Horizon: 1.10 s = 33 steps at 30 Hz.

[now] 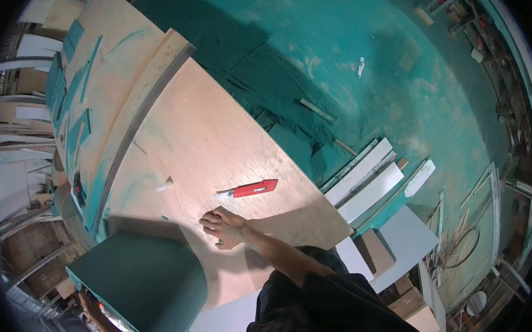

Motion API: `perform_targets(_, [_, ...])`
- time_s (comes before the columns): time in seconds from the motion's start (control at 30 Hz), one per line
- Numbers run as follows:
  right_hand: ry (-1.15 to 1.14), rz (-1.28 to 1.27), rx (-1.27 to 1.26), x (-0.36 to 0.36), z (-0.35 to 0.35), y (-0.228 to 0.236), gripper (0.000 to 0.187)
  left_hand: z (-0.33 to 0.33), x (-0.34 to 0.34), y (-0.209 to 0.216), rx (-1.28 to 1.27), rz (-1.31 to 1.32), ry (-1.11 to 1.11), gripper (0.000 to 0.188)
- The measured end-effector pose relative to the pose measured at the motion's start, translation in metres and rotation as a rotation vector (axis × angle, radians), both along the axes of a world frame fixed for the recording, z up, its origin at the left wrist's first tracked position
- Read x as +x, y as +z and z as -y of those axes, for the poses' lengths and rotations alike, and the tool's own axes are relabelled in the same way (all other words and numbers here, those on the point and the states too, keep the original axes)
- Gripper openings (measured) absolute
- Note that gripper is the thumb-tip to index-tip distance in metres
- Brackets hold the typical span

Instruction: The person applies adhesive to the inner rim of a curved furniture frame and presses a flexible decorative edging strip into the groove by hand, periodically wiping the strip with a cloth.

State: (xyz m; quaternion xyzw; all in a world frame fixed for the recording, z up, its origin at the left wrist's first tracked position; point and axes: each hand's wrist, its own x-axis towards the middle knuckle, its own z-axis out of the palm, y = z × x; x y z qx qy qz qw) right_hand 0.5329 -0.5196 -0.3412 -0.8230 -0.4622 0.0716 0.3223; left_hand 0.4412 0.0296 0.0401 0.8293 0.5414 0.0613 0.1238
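Observation:
At the lower left, my left hand (89, 306) is at the outer edge of a dark green panel (144, 281) with rounded corners, which is tilted up over the table's near side. The panel hides most of that hand's fingers, but it appears to grip the edge. My right hand (223, 227) is low over the pale wooden tabletop (218, 138), fingers bent and a little apart, with nothing visible in them. Just beyond it lies a red utility knife (255, 189) with a white tip, not touched. A small pale scrap (165, 185) lies left of the knife.
A long wooden strip with a grey edge (154, 87) crosses the table at left. Past it lie green offcuts (81, 129) and a dark red tool (79, 189). White boards (372, 189) lie on the green-dusted floor (348, 48) at right, beside more stacked panels (404, 238).

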Motion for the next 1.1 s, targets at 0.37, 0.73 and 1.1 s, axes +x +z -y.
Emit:
perform_targets(0.37, [0.026, -0.023, -0.01, -0.003, -0.002, 0.004, 0.067, -0.005, -0.03, -0.01, 0.228, -0.255, -0.392, 0.019])
perform_targets(0.73, [0.094, 0.077, 0.114, -0.001, -0.016, 0.014, 0.059, 0.131, -0.03, -0.021, -0.301, 0.447, -0.124, 0.044])
perform_targets(1.1, [0.11, 0.13, 0.036, -0.019, -0.024, 0.019, 0.064, 0.29, -0.194, 0.039, -0.276, 0.501, -0.409, 0.04])
